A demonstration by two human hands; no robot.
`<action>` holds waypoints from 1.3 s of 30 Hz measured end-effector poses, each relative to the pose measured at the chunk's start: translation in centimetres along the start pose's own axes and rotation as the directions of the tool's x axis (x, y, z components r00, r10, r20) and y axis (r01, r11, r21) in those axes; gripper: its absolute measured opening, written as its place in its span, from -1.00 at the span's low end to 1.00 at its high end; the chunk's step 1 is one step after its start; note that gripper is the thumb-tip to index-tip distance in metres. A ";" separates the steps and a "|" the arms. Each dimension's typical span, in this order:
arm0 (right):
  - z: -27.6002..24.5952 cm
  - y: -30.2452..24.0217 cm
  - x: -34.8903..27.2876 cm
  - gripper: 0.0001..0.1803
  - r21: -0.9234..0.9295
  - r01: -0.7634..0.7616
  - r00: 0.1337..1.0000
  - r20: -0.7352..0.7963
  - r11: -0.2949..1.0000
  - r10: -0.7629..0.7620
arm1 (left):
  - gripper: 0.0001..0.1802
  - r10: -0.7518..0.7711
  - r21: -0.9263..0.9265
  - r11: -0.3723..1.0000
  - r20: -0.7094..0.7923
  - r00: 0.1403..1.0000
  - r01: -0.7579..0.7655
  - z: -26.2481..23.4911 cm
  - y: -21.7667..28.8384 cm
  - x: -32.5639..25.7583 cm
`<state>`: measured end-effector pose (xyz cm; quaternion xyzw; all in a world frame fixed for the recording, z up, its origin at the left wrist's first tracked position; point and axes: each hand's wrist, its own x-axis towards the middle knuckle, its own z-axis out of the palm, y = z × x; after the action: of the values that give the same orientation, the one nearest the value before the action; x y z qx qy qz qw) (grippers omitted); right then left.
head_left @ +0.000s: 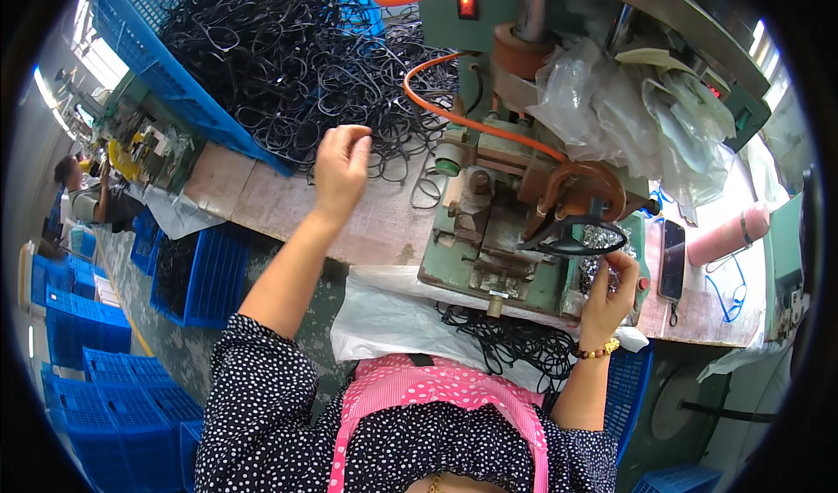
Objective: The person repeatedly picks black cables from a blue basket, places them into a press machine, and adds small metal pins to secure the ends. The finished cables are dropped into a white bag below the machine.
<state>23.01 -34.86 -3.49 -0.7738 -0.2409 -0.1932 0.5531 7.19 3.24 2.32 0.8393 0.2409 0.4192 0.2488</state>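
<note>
My right hand (pixel 611 288) pinches the near edge of a black loop-shaped part (pixel 583 238), in front of the machine's orange-brown curved piece. Under that part lies a small heap of shiny clear bits (pixel 601 262). My left hand (pixel 340 174) hovers over the table at the near edge of a big tangled pile of black loops (pixel 262 65). Its fingers are loosely bent, the thumb a little apart, and I see nothing between them. The green machine (pixel 489 270) with a worn metal fixture stands between my hands.
A blue crate (pixel 157 65) leans behind the pile. More black loops (pixel 524 344) lie on white sheeting at my lap. An orange hose (pixel 471 122) crosses the machine, with plastic bags (pixel 611 109) hanging above. A phone (pixel 671 262) and pink bottle (pixel 729 234) are at right.
</note>
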 end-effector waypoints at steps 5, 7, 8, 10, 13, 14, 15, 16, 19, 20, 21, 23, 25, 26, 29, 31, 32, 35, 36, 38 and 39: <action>0.0 -0.4 -0.2 -0.88 0.034 -0.058 0.998 0.020 0.998 0.058 | -0.78 0.076 0.419 0.903 0.068 0.995 -0.098 -0.2 -6.5 1.8; -0.1 -0.5 -0.2 -0.88 0.028 -0.063 0.998 0.033 0.998 0.062 | -0.76 0.013 0.518 0.853 0.097 0.995 -0.061 0.0 -7.0 2.0; -0.1 -0.6 -0.2 -0.89 0.021 -0.062 0.997 0.045 0.998 0.061 | -0.78 0.011 0.532 0.844 0.119 0.993 -0.073 0.0 -6.9 2.2; -0.2 -0.7 0.0 -0.88 0.005 -0.025 0.998 0.050 1.000 0.025 | -0.81 0.015 0.516 0.853 0.120 0.993 -0.075 -0.2 -6.4 2.5; -0.3 -0.8 0.3 -0.88 -0.023 0.053 0.998 0.035 0.998 -0.052 | -0.87 0.082 0.460 0.882 0.069 0.994 -0.105 -1.3 -5.3 2.7; -0.3 -0.8 0.3 -0.88 -0.026 0.059 0.998 0.038 0.998 -0.058 | -0.88 0.148 0.480 0.864 0.047 0.988 -0.152 -1.9 -4.9 2.6; -0.3 -0.8 0.4 -0.88 -0.028 0.065 0.997 0.041 0.997 -0.064 | -0.90 0.225 0.495 0.843 0.030 0.974 -0.210 -2.4 -4.7 2.4; -0.4 -0.8 0.4 -0.88 -0.038 0.054 0.997 0.055 0.998 -0.052 | -0.89 0.259 0.511 0.824 0.044 0.965 -0.244 -3.0 -4.5 2.2; -0.4 -0.7 0.4 -0.87 -0.054 0.031 0.996 0.083 0.998 -0.026 | -0.87 0.257 0.524 0.818 0.034 0.966 -0.236 -3.9 -4.8 1.4; -0.4 -0.7 0.4 -0.87 -0.051 0.030 0.996 0.083 0.998 -0.025 | -0.84 0.222 0.539 0.816 0.044 0.974 -0.210 -4.0 -5.0 1.1; -0.4 -0.7 0.3 -0.87 -0.047 0.038 0.996 0.077 0.998 -0.034 | -0.83 0.131 0.561 0.817 0.045 0.990 -0.133 -3.9 -5.3 0.9; -0.4 -0.7 0.4 -0.86 -0.030 0.053 0.996 0.079 0.998 -0.051 | -0.81 -0.089 0.607 0.793 0.034 0.995 0.050 -3.9 -5.7 0.8; -0.5 -0.8 0.4 -0.85 -0.014 0.069 0.995 0.079 0.998 -0.068 | -0.81 -0.033 0.500 0.864 -0.071 0.997 0.064 -4.1 -5.7 0.7; -0.5 -0.8 0.3 -0.85 -0.007 0.073 0.994 0.080 0.997 -0.072 | -0.82 0.004 0.443 0.895 -0.123 0.992 0.051 -4.5 -5.5 0.6; -0.5 -1.0 0.3 -0.84 -0.014 0.097 0.993 0.066 0.995 -0.096 | -0.88 0.045 0.152 0.988 -0.191 0.981 -0.015 -5.9 -4.3 -0.6; -0.5 -1.1 0.3 -0.83 -0.030 0.108 0.993 0.052 0.994 -0.107 | -0.91 0.154 0.139 0.980 -0.105 0.982 -0.139 -6.4 -3.4 -2.6; -0.5 -1.1 0.3 -0.83 -0.037 0.111 0.993 0.045 0.993 -0.110 | -0.92 0.068 0.055 0.996 -0.031 0.997 -0.066 -6.3 -3.2 -3.4; -0.5 -1.1 0.3 -0.82 -0.059 0.105 0.994 0.045 0.993 -0.103 | -0.95 -0.200 -0.417 0.877 0.140 0.970 0.241 -4.6 -3.5 -5.4; -0.5 -1.1 0.3 -0.81 -0.060 0.095 0.995 0.047 0.994 -0.092 | -0.93 -0.340 -0.411 0.820 0.211 0.917 0.399 -4.2 -3.9 -5.9; -0.5 -1.0 0.2 -0.81 -0.069 0.120 0.993 0.031 0.990 -0.118 | -0.88 -0.533 -0.412 0.654 0.345 0.773 0.635 -3.2 -4.8 -6.8; -0.5 -0.9 0.2 -0.82 -0.065 0.124 0.992 0.033 0.990 -0.122 | -0.78 -0.583 -0.336 0.645 0.364 0.726 0.686 -2.9 -5.2 -7.2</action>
<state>22.57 -35.09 -2.53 -0.7784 -0.2895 -0.2235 0.5103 -0.04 3.37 -3.58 0.6601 0.3883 0.2512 0.5919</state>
